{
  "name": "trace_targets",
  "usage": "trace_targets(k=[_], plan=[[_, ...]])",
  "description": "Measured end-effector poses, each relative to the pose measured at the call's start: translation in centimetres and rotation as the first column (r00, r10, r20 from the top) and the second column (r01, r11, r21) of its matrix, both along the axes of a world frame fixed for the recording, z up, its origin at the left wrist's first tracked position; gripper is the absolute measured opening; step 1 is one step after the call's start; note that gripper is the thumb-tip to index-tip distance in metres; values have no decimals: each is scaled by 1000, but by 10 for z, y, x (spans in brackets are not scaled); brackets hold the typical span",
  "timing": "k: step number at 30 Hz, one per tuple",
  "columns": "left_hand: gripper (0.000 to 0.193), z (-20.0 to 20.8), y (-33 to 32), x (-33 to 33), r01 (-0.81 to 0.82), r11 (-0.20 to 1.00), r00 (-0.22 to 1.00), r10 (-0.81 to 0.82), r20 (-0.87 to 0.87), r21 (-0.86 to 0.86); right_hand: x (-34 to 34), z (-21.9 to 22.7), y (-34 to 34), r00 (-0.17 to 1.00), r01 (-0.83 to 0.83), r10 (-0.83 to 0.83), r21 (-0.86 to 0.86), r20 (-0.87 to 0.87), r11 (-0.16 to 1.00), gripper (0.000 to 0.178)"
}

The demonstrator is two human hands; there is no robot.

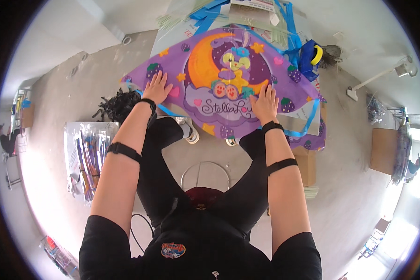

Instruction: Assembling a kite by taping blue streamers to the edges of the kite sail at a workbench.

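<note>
A purple kite sail [172, 56] printed with an orange moon, a cartoon animal, stars and berries lies spread out in front of me. My left hand [157, 87] rests flat on its left part, fingers spread, beside a pink heart. On the right part, below the printed moon's tip, my right hand [266, 101] lies flat with its fingers stretched out. Neither hand grips anything. A light blue ribbon [311, 122] hangs at the sail's right edge, and more purple printed fabric [312, 140] shows beneath it.
A blue tape dispenser [308, 60] with a yellow ring sits at the far right. Thin pale rods [280, 32] lie at the back. A black bundle of strips [119, 105] is left of the sail. Packed kites [89, 154] in clear plastic lie on the floor, left. A cardboard box [307, 165] stands right.
</note>
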State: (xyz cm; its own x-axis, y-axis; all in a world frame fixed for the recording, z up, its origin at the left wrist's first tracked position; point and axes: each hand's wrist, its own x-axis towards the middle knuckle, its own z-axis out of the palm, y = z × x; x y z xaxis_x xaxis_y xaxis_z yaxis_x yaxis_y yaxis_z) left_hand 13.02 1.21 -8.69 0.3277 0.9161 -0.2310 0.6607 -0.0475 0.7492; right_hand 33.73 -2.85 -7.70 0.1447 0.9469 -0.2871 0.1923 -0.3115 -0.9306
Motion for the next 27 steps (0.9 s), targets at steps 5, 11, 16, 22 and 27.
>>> trace_targets(k=[5,11,16,22,27], plan=[[53,18,-43,-82,-144,879,831,356,-427,454,38,-16,-64,894,-76,25,95,448,993,28],[58,3,-98,-65,36,974,857,85,-508,223,103,-51,-102,614,-163,130,-36,779,986,41],[64,-16,-124,-47,108,993,792,-110,-600,-40,119,-65,-135,461,-138,497,-494,735,859,64],[62,-17,-86,-106,64,995,726,-100,-680,-78,79,-52,-95,433,-252,443,-367,785,895,66],[63,0,-13,-142,39,999,682,-33,-730,-9,53,-23,-20,390,-212,385,-325,837,922,70]])
